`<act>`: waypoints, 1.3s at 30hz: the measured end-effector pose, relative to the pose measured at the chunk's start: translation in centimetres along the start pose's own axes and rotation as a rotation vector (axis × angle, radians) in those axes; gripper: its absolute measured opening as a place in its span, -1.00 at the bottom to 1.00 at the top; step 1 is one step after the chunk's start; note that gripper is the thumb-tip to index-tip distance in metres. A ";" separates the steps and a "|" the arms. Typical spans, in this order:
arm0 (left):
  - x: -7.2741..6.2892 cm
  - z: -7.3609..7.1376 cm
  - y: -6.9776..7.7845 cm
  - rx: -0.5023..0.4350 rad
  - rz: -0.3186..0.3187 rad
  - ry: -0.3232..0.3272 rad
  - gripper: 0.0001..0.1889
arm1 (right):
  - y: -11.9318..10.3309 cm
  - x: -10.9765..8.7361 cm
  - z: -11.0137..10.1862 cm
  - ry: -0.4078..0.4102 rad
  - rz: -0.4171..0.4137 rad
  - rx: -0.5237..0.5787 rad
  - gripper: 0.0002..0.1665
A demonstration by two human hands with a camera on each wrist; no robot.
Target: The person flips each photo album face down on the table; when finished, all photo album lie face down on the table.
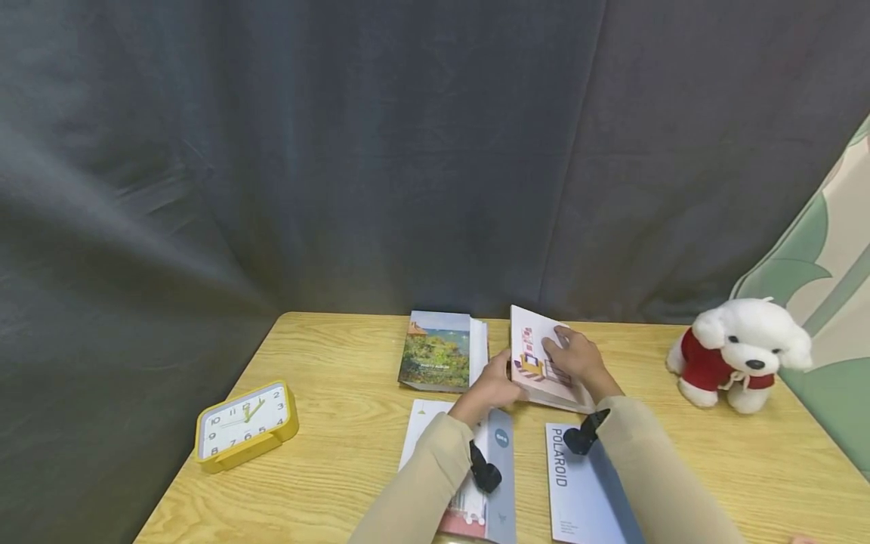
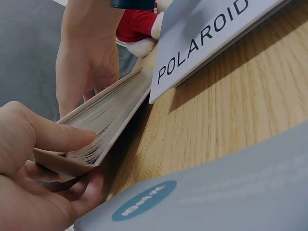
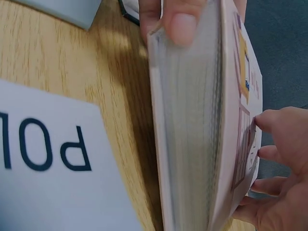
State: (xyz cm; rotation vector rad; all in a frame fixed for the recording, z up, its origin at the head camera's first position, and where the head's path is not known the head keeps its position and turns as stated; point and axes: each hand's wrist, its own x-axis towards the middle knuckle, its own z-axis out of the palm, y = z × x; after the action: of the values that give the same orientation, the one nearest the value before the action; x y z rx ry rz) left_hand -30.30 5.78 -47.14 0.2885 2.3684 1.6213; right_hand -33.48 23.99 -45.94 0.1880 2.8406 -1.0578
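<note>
A thick pink photo album (image 1: 526,329) with a drawn picture on its cover tilts up off the table at the back middle. My left hand (image 1: 492,387) grips its near left corner, the thumb across the page edges and fingers underneath, as the left wrist view shows. Fingertips of my right hand (image 3: 284,163) rest spread on the album's front cover. To its left lies an album with a landscape cover (image 1: 435,351). Under my forearms are a white and grey album with a blue oval label (image 1: 503,476) and a pale blue POLAROID album (image 1: 567,499).
A yellow alarm clock (image 1: 248,423) stands at the table's left edge. On the right sits a white plush dog (image 1: 754,344) in a red top. Behind the wooden table (image 1: 333,468) hangs a dark curtain (image 1: 408,151).
</note>
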 end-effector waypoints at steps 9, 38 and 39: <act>0.2 0.4 0.4 -0.106 0.078 0.043 0.00 | 0.0 0.0 -0.1 0.003 0.051 0.128 -0.19; 0.3 2.0 1.0 -0.188 0.260 -0.073 0.21 | 0.3 -1.1 -0.1 -0.024 -0.073 0.731 -0.21; 0.3 2.1 1.0 -0.167 0.255 -0.074 0.23 | 0.4 -1.1 -0.2 -0.032 -0.070 0.728 -0.21</act>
State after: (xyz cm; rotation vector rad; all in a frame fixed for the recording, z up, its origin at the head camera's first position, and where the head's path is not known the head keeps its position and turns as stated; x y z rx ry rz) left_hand -29.92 8.08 -46.97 0.6276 2.1970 1.8711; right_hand -32.32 24.27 -45.90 0.1195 2.3119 -2.0357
